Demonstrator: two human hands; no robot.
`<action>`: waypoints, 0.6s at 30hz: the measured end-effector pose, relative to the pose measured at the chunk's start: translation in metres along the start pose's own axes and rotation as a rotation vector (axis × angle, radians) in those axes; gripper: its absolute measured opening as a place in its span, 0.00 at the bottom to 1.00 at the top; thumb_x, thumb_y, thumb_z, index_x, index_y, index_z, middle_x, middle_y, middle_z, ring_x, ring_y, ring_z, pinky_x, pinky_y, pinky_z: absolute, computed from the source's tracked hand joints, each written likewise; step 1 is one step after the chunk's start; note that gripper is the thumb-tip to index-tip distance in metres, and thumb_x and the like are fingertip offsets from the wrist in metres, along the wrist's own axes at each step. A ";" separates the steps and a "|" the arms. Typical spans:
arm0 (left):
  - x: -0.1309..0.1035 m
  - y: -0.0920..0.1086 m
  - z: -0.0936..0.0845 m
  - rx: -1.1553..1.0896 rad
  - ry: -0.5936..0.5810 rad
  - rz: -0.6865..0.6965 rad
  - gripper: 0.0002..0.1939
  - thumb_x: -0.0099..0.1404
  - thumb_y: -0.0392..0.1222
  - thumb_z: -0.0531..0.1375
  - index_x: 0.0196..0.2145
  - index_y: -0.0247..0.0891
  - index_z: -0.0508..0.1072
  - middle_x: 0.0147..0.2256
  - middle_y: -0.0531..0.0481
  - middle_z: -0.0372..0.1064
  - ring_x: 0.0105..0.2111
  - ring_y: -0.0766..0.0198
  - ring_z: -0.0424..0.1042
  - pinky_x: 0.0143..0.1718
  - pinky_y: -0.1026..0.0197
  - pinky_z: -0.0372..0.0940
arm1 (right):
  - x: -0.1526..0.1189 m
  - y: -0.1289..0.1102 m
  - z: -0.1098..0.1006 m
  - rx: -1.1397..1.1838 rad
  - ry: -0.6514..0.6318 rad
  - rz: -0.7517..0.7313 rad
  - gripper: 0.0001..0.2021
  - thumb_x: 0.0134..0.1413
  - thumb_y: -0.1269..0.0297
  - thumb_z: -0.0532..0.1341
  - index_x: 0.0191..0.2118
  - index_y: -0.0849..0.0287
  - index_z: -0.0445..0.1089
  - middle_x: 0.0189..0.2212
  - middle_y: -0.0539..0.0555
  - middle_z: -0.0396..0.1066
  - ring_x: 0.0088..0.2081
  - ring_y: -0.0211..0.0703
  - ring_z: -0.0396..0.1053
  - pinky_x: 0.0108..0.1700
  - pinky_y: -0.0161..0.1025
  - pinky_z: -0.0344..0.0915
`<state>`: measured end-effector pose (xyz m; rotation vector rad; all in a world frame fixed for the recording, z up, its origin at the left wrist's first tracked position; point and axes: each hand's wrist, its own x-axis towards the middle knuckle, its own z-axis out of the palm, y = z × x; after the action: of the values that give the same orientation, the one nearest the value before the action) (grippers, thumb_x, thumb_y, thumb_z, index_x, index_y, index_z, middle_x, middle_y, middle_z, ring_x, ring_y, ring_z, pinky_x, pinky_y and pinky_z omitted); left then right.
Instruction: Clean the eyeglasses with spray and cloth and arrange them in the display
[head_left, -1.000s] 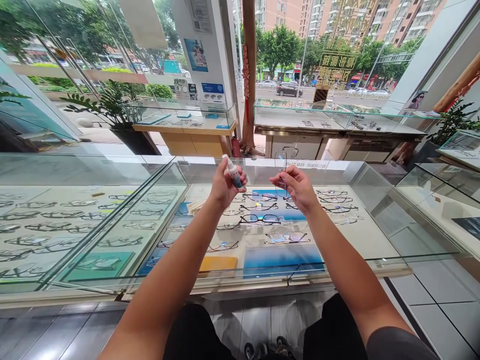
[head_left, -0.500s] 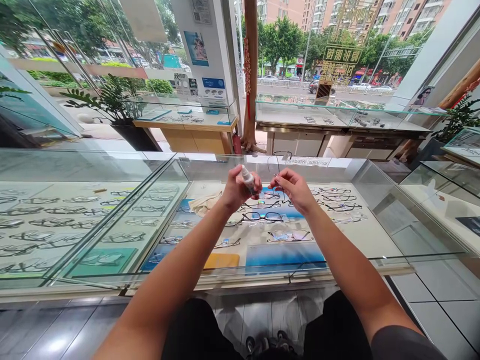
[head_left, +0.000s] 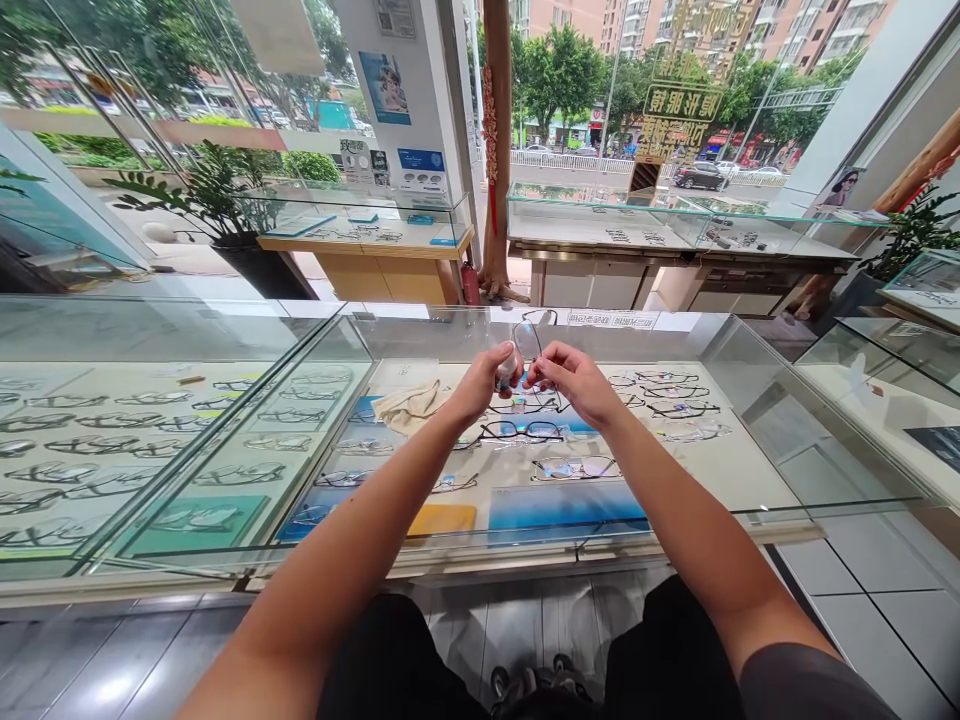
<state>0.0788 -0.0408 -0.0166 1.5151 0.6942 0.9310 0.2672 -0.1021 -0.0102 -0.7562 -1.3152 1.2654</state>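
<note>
My left hand (head_left: 480,385) is wrapped round a small whitish bottle (head_left: 505,370), its nozzle end now hard to make out. Close on its right, my right hand (head_left: 576,382) pinches a pair of thin-framed glasses (head_left: 528,340), which stand up above the fingers with the lenses near the bottle. Both hands are over the glass display case (head_left: 705,450). Inside or beneath the glass lie several pairs of glasses, one dark-framed pair (head_left: 521,431) just below the hands. A beige cloth (head_left: 409,407) lies crumpled left of my left hand.
Another case with rows of glasses (head_left: 135,420) adjoins on the left. An orange case (head_left: 442,519) and a blue panel (head_left: 566,512) lie near the front edge. Farther back are more glass counters (head_left: 585,245), a wooden trunk (head_left: 496,150) and a potted plant (head_left: 225,200).
The glasses have moved left and turned, closer to the bottle. The bottle has tilted, and both hands are nearer each other. The camera view has shifted slightly.
</note>
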 end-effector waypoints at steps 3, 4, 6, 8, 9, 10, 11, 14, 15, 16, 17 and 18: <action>-0.001 0.002 0.001 -0.019 0.002 0.000 0.32 0.63 0.73 0.58 0.24 0.39 0.69 0.26 0.48 0.64 0.26 0.64 0.63 0.25 0.63 0.59 | -0.001 0.001 0.000 -0.002 -0.014 0.001 0.22 0.57 0.42 0.76 0.35 0.54 0.72 0.34 0.50 0.80 0.38 0.42 0.77 0.41 0.41 0.65; -0.001 0.003 0.001 -0.028 -0.004 0.002 0.32 0.63 0.73 0.58 0.24 0.39 0.69 0.26 0.48 0.64 0.26 0.64 0.63 0.26 0.63 0.59 | -0.001 0.001 0.000 0.001 -0.015 0.000 0.21 0.57 0.42 0.76 0.35 0.54 0.72 0.34 0.50 0.80 0.38 0.42 0.77 0.41 0.41 0.65; -0.003 0.005 0.002 -0.036 -0.016 0.008 0.33 0.64 0.74 0.58 0.25 0.39 0.69 0.27 0.48 0.65 0.27 0.64 0.64 0.27 0.62 0.60 | 0.000 0.000 -0.001 0.015 -0.007 0.000 0.21 0.56 0.43 0.77 0.35 0.54 0.73 0.34 0.50 0.80 0.38 0.42 0.76 0.41 0.41 0.65; -0.005 0.007 0.003 -0.015 -0.026 0.009 0.34 0.64 0.75 0.57 0.25 0.38 0.70 0.27 0.48 0.65 0.27 0.64 0.63 0.27 0.62 0.61 | 0.000 -0.001 -0.002 0.042 0.021 0.003 0.22 0.55 0.42 0.77 0.35 0.54 0.73 0.34 0.50 0.79 0.38 0.41 0.76 0.40 0.40 0.65; -0.006 0.008 0.004 0.005 -0.029 0.006 0.34 0.65 0.76 0.57 0.26 0.38 0.71 0.27 0.48 0.65 0.27 0.64 0.63 0.27 0.62 0.60 | 0.000 -0.002 -0.002 0.059 0.043 0.005 0.22 0.55 0.42 0.77 0.35 0.54 0.73 0.34 0.50 0.79 0.38 0.41 0.76 0.40 0.39 0.65; -0.007 0.008 0.004 0.028 -0.035 0.000 0.34 0.65 0.76 0.57 0.26 0.38 0.71 0.26 0.48 0.64 0.27 0.64 0.62 0.27 0.63 0.59 | 0.001 -0.003 -0.003 0.076 0.068 0.006 0.23 0.54 0.42 0.78 0.35 0.54 0.72 0.34 0.49 0.79 0.38 0.41 0.76 0.40 0.39 0.65; -0.007 0.008 0.005 0.054 -0.046 -0.010 0.34 0.65 0.75 0.57 0.25 0.38 0.70 0.25 0.49 0.63 0.26 0.64 0.61 0.26 0.63 0.57 | 0.001 -0.004 -0.003 0.093 0.094 0.006 0.23 0.53 0.42 0.78 0.35 0.54 0.72 0.34 0.49 0.79 0.38 0.40 0.77 0.40 0.38 0.66; -0.007 0.006 0.007 0.137 -0.097 -0.045 0.34 0.66 0.74 0.57 0.24 0.38 0.69 0.24 0.49 0.62 0.25 0.65 0.59 0.25 0.63 0.54 | 0.002 -0.008 -0.005 0.146 0.161 0.004 0.24 0.50 0.42 0.80 0.34 0.53 0.71 0.34 0.47 0.78 0.39 0.39 0.77 0.39 0.36 0.67; -0.007 0.005 0.008 0.163 -0.113 -0.051 0.34 0.66 0.74 0.57 0.24 0.38 0.69 0.24 0.50 0.62 0.25 0.65 0.59 0.25 0.63 0.54 | 0.002 -0.009 -0.005 0.165 0.174 0.005 0.24 0.48 0.42 0.80 0.34 0.53 0.71 0.34 0.47 0.78 0.40 0.38 0.77 0.38 0.35 0.67; -0.007 0.004 0.009 0.185 -0.127 -0.053 0.33 0.66 0.74 0.57 0.24 0.38 0.69 0.24 0.50 0.62 0.25 0.65 0.59 0.24 0.63 0.54 | 0.002 -0.009 -0.006 0.182 0.179 0.008 0.25 0.48 0.43 0.81 0.34 0.53 0.71 0.34 0.47 0.77 0.40 0.38 0.77 0.38 0.34 0.68; -0.007 0.002 0.010 0.203 -0.140 -0.050 0.33 0.66 0.73 0.56 0.24 0.39 0.69 0.24 0.49 0.62 0.25 0.64 0.59 0.24 0.62 0.54 | 0.002 -0.010 -0.006 0.197 0.178 0.013 0.25 0.47 0.43 0.81 0.34 0.53 0.71 0.34 0.47 0.77 0.41 0.38 0.77 0.37 0.33 0.68; -0.007 0.001 0.011 0.216 -0.152 -0.044 0.33 0.67 0.73 0.56 0.24 0.39 0.68 0.23 0.49 0.62 0.25 0.64 0.59 0.24 0.62 0.54 | 0.002 -0.011 -0.006 0.207 0.174 0.018 0.25 0.47 0.43 0.81 0.34 0.53 0.71 0.35 0.47 0.77 0.41 0.39 0.77 0.37 0.33 0.68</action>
<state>0.0843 -0.0524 -0.0165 1.7343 0.7326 0.7161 0.2753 -0.1011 -0.0008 -0.7141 -1.0222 1.2969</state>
